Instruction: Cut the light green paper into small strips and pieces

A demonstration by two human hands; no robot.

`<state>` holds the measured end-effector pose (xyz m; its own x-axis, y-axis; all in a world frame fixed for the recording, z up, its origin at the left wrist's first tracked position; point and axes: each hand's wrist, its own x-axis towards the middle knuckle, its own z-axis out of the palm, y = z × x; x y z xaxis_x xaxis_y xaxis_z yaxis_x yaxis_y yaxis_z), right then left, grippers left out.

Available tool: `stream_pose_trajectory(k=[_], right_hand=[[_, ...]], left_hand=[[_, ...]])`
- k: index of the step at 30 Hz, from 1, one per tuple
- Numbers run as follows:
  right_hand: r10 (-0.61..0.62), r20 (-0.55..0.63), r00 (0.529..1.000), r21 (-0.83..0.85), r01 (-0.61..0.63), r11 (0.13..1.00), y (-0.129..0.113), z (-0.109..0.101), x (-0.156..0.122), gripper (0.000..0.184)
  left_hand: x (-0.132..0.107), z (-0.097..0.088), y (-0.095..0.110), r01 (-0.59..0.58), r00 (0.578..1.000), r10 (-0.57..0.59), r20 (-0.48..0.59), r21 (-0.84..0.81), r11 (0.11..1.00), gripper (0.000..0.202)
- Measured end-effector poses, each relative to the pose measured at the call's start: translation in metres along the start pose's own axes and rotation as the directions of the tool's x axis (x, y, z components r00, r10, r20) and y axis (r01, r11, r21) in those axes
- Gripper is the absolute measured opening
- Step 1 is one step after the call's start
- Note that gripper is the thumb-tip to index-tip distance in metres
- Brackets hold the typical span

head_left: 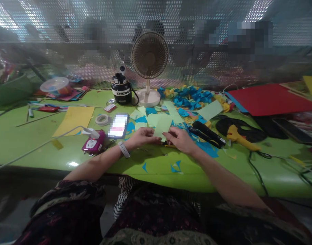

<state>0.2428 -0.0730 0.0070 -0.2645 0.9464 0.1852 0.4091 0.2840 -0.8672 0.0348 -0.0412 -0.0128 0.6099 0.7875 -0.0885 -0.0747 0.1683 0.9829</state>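
Pale green paper strip (162, 126) pinched between both hands

Left hand (143, 137) narrow, fingertips closed on the strip's lower left edge; white watch strap (124, 149) on that wrist. Right hand (178, 139) also narrow, fingers on the lower right edge. Strip lies between the two hands, its free end angled up and away from the person. Contact with the green bench (30, 149) beneath: cannot tell. More pale green paper pieces (156, 119) lie just beyond the strip, with torn blue paper scraps (207, 148) right of the right hand. Black elongated tool (205, 133) near the right hand; yellow glue gun (237, 137) farther right. Magenta power socket (94, 142) and phone with blurred screen (118, 126) lie left of the left hand.
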Motion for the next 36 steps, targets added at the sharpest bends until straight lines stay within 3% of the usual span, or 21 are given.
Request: stream_pose_trajectory(k=[6, 12, 18, 25, 30, 36], right_hand=[[0.046, -0.011, 0.999, 0.046, -0.045, 0.998, -0.003, -0.004, 0.001, 0.046], [0.085, 0.163, 0.983, 0.154, -0.11, 0.982, -0.003, 0.005, -0.001, 0.037], [0.085, 0.174, 0.981, 0.157, -0.113, 0.981, 0.002, 0.007, 0.0, 0.028], [0.089, 0.133, 0.987, 0.141, -0.108, 0.984, 0.002, 0.008, 0.001, 0.026], [0.096, 0.213, 0.972, 0.191, -0.137, 0.972, 0.0, 0.002, 0.002, 0.022], [0.083, 0.314, 0.946, 0.183, -0.146, 0.972, -0.002, -0.005, 0.001, 0.02]], left_hand=[[0.0, -0.002, 0.002, -0.006, 0.999, 0.008, 0.037, -0.045, 0.999, 0.041], [0.002, -0.003, 0.002, -0.113, 0.994, 0.113, -0.005, -0.003, 0.994, 0.043], [0.002, -0.002, 0.0, -0.148, 0.988, 0.15, -0.034, 0.041, 0.988, 0.04], [0.0, 0.0, -0.001, -0.15, 0.986, 0.153, -0.06, 0.044, 0.988, 0.039], [0.004, -0.002, -0.003, -0.129, 0.99, 0.124, -0.062, -0.093, 0.987, 0.048], [0.001, -0.003, 0.002, -0.097, 0.995, 0.095, -0.036, -0.071, 0.993, 0.049]])
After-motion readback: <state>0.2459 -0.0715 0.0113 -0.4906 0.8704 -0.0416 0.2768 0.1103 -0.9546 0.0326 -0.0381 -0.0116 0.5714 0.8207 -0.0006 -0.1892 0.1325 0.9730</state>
